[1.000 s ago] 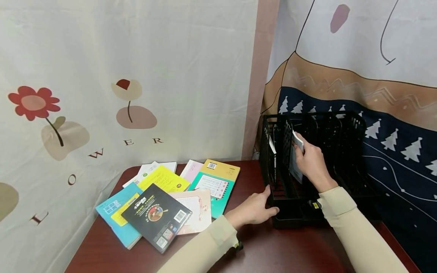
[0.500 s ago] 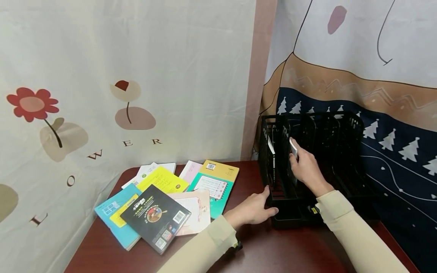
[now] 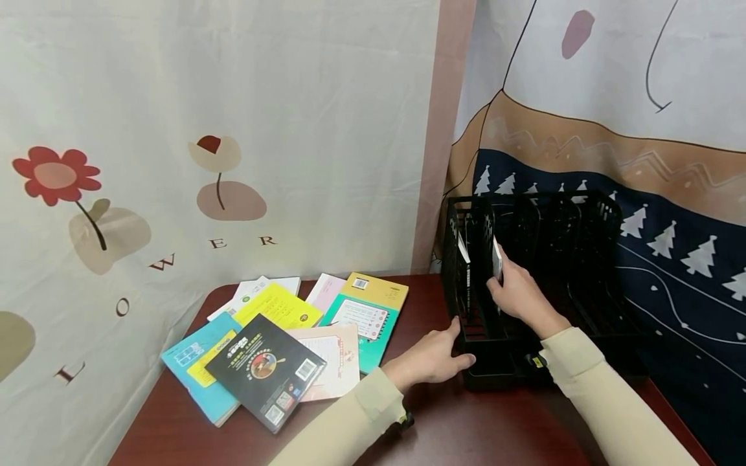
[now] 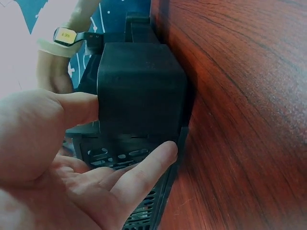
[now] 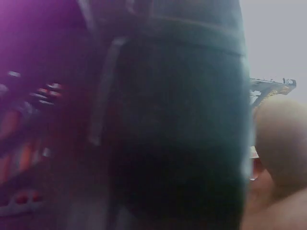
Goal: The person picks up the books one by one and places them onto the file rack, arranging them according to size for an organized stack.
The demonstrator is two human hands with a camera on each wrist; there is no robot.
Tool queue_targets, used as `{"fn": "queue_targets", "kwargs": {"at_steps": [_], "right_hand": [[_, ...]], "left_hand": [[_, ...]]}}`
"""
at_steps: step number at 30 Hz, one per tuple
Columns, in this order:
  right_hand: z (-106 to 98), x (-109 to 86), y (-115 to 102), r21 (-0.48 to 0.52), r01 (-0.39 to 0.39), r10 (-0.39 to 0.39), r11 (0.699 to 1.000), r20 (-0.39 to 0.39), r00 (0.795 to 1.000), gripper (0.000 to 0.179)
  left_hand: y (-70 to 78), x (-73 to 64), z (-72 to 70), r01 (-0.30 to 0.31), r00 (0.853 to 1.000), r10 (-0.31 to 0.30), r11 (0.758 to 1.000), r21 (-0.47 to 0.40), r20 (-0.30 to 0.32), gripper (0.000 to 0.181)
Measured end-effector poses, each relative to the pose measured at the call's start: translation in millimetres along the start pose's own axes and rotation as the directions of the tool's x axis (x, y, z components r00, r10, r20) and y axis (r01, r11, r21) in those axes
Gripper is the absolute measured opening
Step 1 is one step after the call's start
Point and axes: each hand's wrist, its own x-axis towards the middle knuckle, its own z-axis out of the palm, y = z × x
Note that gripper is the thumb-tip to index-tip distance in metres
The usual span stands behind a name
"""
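A black slotted file rack point(image 3: 492, 366) with upright dividers stands at the right of the table. My right hand point(image 3: 520, 290) pinches a thin book point(image 3: 497, 257), pale at its edge, upright beside the divider right of the leftmost compartment; its lower part is hidden. My left hand point(image 3: 430, 357) is at the rack's front left corner, thumb and forefinger spread. In the left wrist view, the thumb point(image 4: 79, 108) lies against the rack's front block point(image 4: 141, 86). Another book point(image 3: 468, 278), with a dark spine, stands in the leftmost compartment. Dark blur fills most of the right wrist view.
On the table's left lie a black-covered book point(image 3: 266, 372), a blue book point(image 3: 201, 369), a yellow book point(image 3: 278, 305), a pink-white booklet point(image 3: 335, 362) and a green-and-tan notebook point(image 3: 373, 317). Printed curtains point(image 3: 338, 129) hang behind the table.
My right hand has moved slightly left and down with the book, bringing it closer to the divider. The left hand has stayed at the rack's corner.
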Motion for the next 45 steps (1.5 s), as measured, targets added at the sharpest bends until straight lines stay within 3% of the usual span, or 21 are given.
{"fn": "queue_targets", "kwargs": {"at_steps": [5,9,13,21,28,33,36,41,45], "right_hand": [[-0.8,-13.7,3.9,-0.021,-0.046,0.047,0.999,0.042,0.998,0.054],[-4.8,-26.5,-0.6,-0.044,-0.123,0.126,0.991,0.089,0.988,0.063],[-13.3,-34.7,-9.9,-0.083,-0.169,0.173,0.982,0.05,0.984,0.066],[-28.3,-50.7,-25.2,-0.171,-0.102,0.088,0.98,-0.084,0.993,0.04],[-11.4,-64.9,-50.0,-0.166,0.021,-0.04,0.986,-0.116,0.992,0.043],[12.6,-74.8,-76.3,-0.133,0.107,-0.122,0.985,-0.104,0.987,0.048],[27.3,-80.7,-93.9,-0.07,0.163,-0.168,0.984,-0.066,0.984,0.048],[46.1,-86.5,-118.7,0.091,0.144,-0.152,0.985,0.081,0.985,0.044],[67.6,-86.0,-134.5,0.135,0.148,-0.168,0.98,0.151,0.974,0.031]], "left_hand": [[-2.1,-2.2,5.4,0.026,0.999,-0.026,1.0,-0.016,-0.024,0.091],[-4.6,-5.0,9.0,0.01,0.999,-0.01,1.0,0.003,-0.05,0.091],[-5.3,-9.9,5.1,-0.047,0.995,0.049,0.999,0.026,-0.087,0.087],[-9.2,-26.2,-13.8,-0.172,0.975,0.16,0.983,-0.067,-0.154,0.074],[-20.2,-40.4,-28.6,-0.213,0.942,0.185,0.974,-0.074,-0.281,0.044],[-33.6,-58.2,-43.8,-0.187,0.927,0.153,0.98,-0.067,-0.343,0.03],[-44.8,-71.3,-53.6,-0.158,0.91,0.136,0.987,-0.024,-0.392,0.027],[-71.6,-93.9,-68.0,-0.104,0.871,0.1,0.994,0.02,-0.481,0.019],[-99.6,-112.7,-83.1,0.011,0.846,0.008,0.999,0.033,-0.534,0.021]]}}
